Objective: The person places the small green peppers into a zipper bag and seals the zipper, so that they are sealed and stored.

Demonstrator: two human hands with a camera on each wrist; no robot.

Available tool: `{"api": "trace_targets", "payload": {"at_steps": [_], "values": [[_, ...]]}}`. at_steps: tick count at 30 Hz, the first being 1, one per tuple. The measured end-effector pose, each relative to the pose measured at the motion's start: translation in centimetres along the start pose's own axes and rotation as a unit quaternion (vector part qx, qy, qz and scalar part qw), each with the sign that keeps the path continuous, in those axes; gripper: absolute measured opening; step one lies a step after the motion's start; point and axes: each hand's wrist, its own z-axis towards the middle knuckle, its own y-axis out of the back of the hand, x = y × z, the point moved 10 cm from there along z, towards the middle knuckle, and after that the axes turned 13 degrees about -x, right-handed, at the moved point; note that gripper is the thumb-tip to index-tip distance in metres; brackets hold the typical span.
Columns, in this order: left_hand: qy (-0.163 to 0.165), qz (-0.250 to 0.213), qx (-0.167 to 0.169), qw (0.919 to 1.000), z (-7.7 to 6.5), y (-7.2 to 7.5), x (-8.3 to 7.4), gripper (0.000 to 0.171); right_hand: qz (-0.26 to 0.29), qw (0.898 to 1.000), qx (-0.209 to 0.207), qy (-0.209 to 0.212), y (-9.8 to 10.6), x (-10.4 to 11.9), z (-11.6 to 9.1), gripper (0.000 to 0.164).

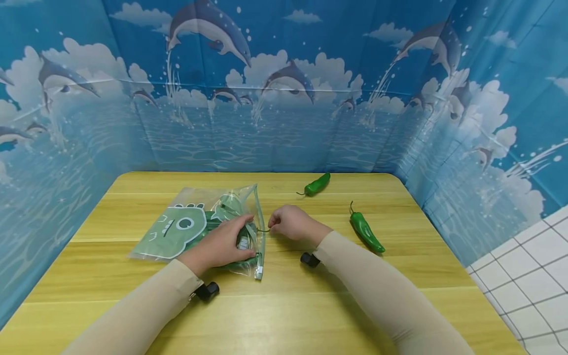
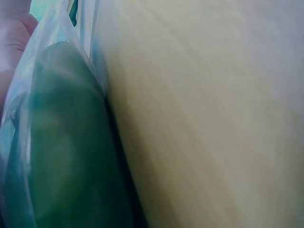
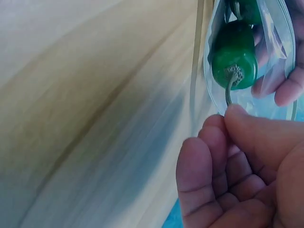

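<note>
Begin at the left with the clear printed bag (image 1: 161, 241), lying on the wooden table (image 1: 275, 305), mouth turned rightward. Best steadied near that mouth by the left hand (image 1: 222, 241): thumb and fingers spread well apart, curled onto the plastic, bracing the opening rather than squashing the contents. Farther in, seen from the right wrist, an inner pepper (image 3: 247, 10). Just inside the opening, a nearer pepper (image 3: 235, 64), body within the bag, stem (image 3: 229, 92) poking out past the zip strip (image 1: 263, 246). Guide by that stem gently, straight inward along the bag's length, to avoid snagging the strip or snapping the stalk. Next, the right hand (image 1: 290, 223), thumb and forefinger pinched together on the stem's end, other fingers loosely curled. Probably wise to let go only after settling the pepper fully past the strip. Farther right, on the wood, a back pepper (image 1: 317, 185) toward the far edge, then a side pepper (image 1: 366, 232) near the right sleeve (image 1: 381, 291), with no finger on either.
</note>
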Motion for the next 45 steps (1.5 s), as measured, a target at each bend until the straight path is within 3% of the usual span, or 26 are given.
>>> {"api": "trace_targets", "payload": {"at_steps": [26,45], "values": [[-0.008,0.003,0.0,1.0,0.1,0.1,-0.3,0.093,-0.029,0.998,-0.019,0.056,-1.5,2.7,1.1,0.012],[0.0,0.001,0.001,1.0,-0.1,0.2,-0.3,0.092,-0.025,0.999,-0.004,0.044,-1.8,2.4,1.0,0.011]]}}
